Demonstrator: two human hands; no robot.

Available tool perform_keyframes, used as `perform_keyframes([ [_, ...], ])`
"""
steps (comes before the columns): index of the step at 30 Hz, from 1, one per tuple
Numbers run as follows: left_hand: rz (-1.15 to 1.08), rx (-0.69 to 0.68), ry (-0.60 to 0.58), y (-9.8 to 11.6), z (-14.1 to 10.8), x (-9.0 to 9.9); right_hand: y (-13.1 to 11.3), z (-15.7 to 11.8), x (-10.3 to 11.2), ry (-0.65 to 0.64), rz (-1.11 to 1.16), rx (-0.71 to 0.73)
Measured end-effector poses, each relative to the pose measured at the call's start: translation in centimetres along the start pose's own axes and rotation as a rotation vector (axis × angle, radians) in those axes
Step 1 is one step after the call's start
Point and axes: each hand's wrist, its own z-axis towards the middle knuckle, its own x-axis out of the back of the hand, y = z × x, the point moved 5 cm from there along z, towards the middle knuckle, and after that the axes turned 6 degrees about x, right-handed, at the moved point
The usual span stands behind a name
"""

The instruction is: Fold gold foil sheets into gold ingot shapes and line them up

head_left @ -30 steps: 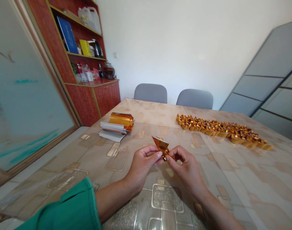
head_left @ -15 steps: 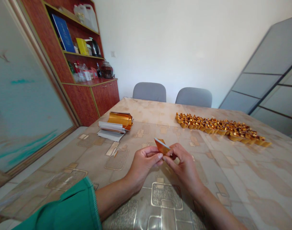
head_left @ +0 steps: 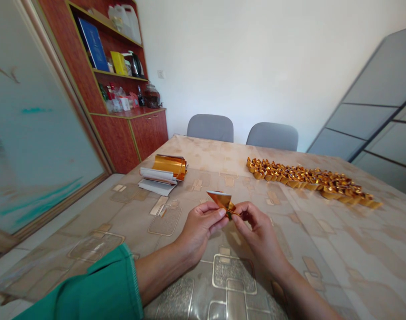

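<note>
A small folded piece of gold foil paper, with a pale edge along its top, is held above the table between both hands. My left hand pinches its left side between thumb and fingers. On its right side my right hand grips it with thumb and fingertips. A stack of gold and white paper sheets, slightly curled, lies beyond my left hand. Rows of folded gold paper pieces stand close together at the right, beyond my right hand.
The table has a patterned cover. Two grey chairs stand at its far edge. At the back left is a red-brown cabinet holding bottles and boxes. A glass door is at the left.
The folded gold paper has turned and opened somewhat, its pointed flap now leaning further left. Both hands keep hold of it, and the view has shifted slightly.
</note>
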Motion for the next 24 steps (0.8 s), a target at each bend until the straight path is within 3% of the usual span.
perform_keyframes([
  [5,-0.044,0.021,-0.022,-0.3,0.1,-0.2,1.0,0.3,0.1,0.127,0.175,-0.074],
  [9,-0.039,-0.012,-0.044,-0.1,0.2,-0.3,1.1,0.2,-0.1,0.12,0.282,-0.1],
  [16,0.018,-0.024,-0.077,-0.2,0.0,-0.4,1.1,0.0,-0.1,0.133,0.244,-0.038],
  [24,0.056,-0.061,-0.011,0.5,-0.3,-0.4,-0.2,0.0,0.1,0.024,0.099,0.02],
])
